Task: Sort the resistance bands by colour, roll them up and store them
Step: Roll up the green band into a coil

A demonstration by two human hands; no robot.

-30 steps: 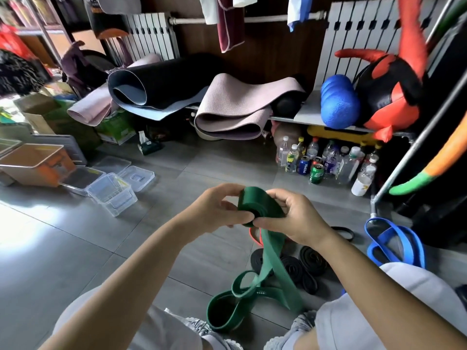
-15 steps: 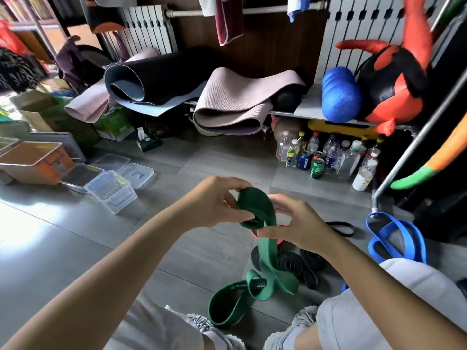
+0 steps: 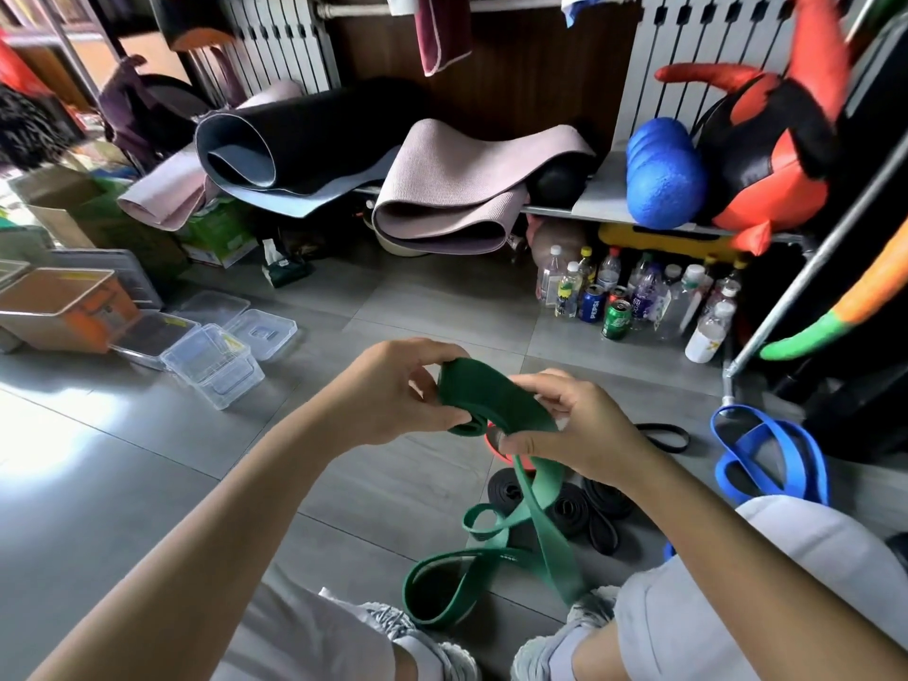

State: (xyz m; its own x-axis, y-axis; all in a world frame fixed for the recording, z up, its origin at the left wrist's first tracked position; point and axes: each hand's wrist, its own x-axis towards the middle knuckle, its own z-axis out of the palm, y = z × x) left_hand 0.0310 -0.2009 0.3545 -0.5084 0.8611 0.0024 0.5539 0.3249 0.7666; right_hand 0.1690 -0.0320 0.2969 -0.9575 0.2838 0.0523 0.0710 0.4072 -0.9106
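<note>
Band (image 3: 491, 398) part-rolled | roll held between left grip (image 3: 393, 390) and right grip (image 3: 582, 430), both pinching it

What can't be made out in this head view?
Head view:
- Red item: mostly behind the green band and right hand.
- Black rolls: count unclear, the green tail crosses them.
- Blue band: near end hidden by the right knee.
- Green band's print: too small.

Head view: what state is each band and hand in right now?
Green band: partly rolled, tail hanging to the floor.
Left hand: grips the roll.
Right hand: pinches the band at the roll.
Black bands: rolled, on the floor.
Blue band: unrolled, loose on the floor.
Thin black band: unrolled, flat on the floor.
</note>
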